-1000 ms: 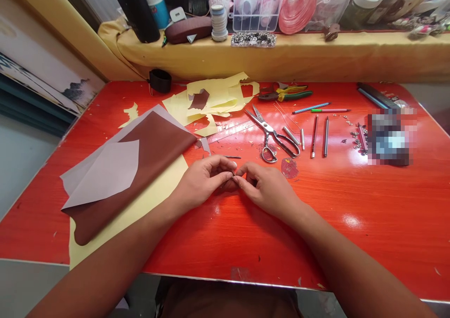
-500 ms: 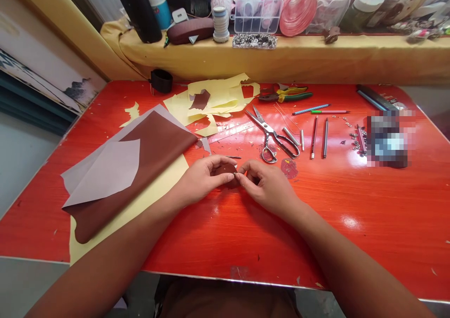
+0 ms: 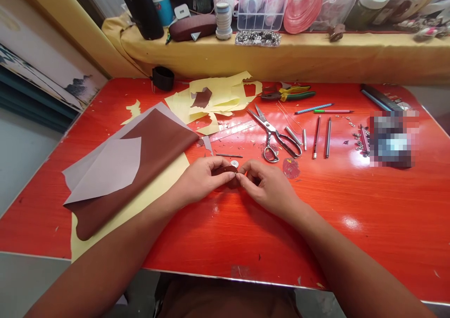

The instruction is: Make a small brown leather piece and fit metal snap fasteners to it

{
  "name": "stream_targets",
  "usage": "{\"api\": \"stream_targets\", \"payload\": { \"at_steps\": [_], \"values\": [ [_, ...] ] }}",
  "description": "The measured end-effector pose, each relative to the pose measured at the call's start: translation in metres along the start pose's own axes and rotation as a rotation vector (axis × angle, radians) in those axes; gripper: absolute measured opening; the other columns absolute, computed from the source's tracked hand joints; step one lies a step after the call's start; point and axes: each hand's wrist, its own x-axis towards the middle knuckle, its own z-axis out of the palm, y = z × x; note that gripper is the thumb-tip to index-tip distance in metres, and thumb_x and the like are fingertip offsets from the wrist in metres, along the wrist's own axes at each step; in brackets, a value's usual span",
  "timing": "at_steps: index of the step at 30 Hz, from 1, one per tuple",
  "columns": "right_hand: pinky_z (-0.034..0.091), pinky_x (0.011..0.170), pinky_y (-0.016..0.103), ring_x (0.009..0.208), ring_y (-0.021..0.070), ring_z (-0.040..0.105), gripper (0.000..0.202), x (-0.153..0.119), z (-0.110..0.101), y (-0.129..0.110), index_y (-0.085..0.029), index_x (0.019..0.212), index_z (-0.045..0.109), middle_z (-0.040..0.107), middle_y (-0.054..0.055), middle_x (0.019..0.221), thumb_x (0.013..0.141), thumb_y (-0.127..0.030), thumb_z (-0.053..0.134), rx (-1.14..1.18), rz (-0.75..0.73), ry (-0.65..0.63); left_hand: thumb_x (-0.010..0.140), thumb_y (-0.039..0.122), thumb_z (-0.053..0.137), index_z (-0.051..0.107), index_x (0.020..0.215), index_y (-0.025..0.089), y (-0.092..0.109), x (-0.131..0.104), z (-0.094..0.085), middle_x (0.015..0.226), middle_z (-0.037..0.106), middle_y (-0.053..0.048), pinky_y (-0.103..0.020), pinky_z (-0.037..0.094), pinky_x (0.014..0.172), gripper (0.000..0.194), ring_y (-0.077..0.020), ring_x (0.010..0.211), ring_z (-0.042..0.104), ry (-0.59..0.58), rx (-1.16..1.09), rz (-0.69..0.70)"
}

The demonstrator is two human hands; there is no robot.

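My left hand (image 3: 206,176) grips a small piece of brown leather (image 3: 227,170) between thumb and fingers, just above the red table (image 3: 218,229). At the right edge of that piece, the thumb and forefinger of my right hand (image 3: 262,181) pinch together, touching a tiny part too small to make out. Right behind the leather lie a small round metal disc (image 3: 234,164) and a thin dark rod (image 3: 229,155). Scissors (image 3: 272,133) rest farther back, with two short metal tubes (image 3: 293,135) beside them.
A large folded brown leather sheet (image 3: 154,144) lies on yellow paper (image 3: 176,168) at the left. Yellow paper scraps (image 3: 221,93), pliers (image 3: 290,93), pencils (image 3: 316,137) and a clear ruler (image 3: 232,131) are spread behind. A cloth-covered shelf (image 3: 246,60) bounds the back.
My left fingers and the leather have shifted slightly, so the metal disc and the rod behind them show more fully. Both hands keep their grip; the whole view has tilted a little.
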Motion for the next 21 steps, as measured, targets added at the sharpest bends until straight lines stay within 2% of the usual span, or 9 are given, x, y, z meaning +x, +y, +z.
{"api": "stream_targets", "payload": {
  "at_steps": [11, 17, 21],
  "values": [
    [0.034, 0.057, 0.026, 0.054, 0.0129, 0.049, 0.007, 0.0002, -0.0007, -0.0003, -0.022, 0.095, 0.063, 0.059, -0.005, 0.061, 0.096, -0.027, 0.059, 0.074, 0.041, -0.060, 0.088, 0.038, 0.074, 0.075, 0.094, 0.019, -0.0010, -0.0009, 0.0028, 0.088, 0.079, -0.003, -0.030, 0.055, 0.073, 0.020, -0.0196, 0.082, 0.071, 0.066, 0.103, 0.036],
    [0.036, 0.056, 0.026, 0.056, 0.0132, 0.049, 0.006, -0.0003, -0.0006, -0.0024, -0.022, 0.093, 0.060, 0.063, -0.004, 0.064, 0.096, -0.027, 0.059, 0.200, 0.078, -0.080, 0.086, 0.040, 0.078, 0.071, 0.092, 0.018, 0.0030, -0.0028, 0.0045, 0.089, 0.080, -0.005, -0.032, 0.059, 0.077, 0.023, -0.0216, 0.085, 0.075, -0.007, -0.082, 0.001],
    [0.037, 0.057, 0.026, 0.059, 0.0142, 0.053, 0.007, -0.0008, -0.0006, -0.0024, -0.022, 0.094, 0.060, 0.067, -0.001, 0.069, 0.096, -0.028, 0.059, 0.233, 0.091, -0.084, 0.086, 0.038, 0.079, 0.070, 0.092, 0.017, 0.0030, -0.0025, 0.0042, 0.086, 0.080, -0.006, -0.033, 0.060, 0.080, 0.023, -0.0219, 0.085, 0.076, -0.010, -0.130, -0.002]
  ]
}}
